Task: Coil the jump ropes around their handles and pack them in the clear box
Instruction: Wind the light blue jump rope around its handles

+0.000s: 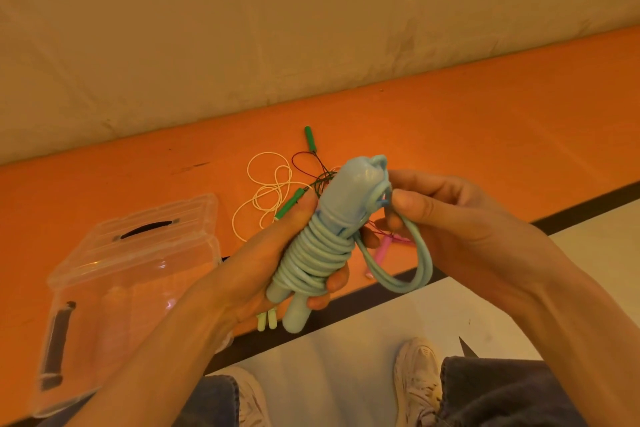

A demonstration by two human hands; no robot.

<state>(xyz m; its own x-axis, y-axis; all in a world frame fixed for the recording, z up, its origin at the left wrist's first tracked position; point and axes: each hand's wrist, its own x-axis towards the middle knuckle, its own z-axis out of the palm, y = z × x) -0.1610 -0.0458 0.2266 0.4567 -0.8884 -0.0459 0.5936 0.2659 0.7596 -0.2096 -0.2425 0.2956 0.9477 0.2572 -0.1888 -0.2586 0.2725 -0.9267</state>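
Gripping blue rope [313, 246], left hand [277, 253] hides pale-green handles [266, 321].

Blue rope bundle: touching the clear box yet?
Apart. The head view shows the blue rope bundle gripped in the left hand, held well right of the clear box.

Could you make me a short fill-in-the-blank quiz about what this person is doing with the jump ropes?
1. The left hand grips the coiled ____ jump rope.
2. The right hand pinches the last loose ____ of that rope.
3. The clear box lies on the ____ floor.
4. Beyond the hands lies a thin rope with ____ handles.

Missing words: blue; loop; orange; green
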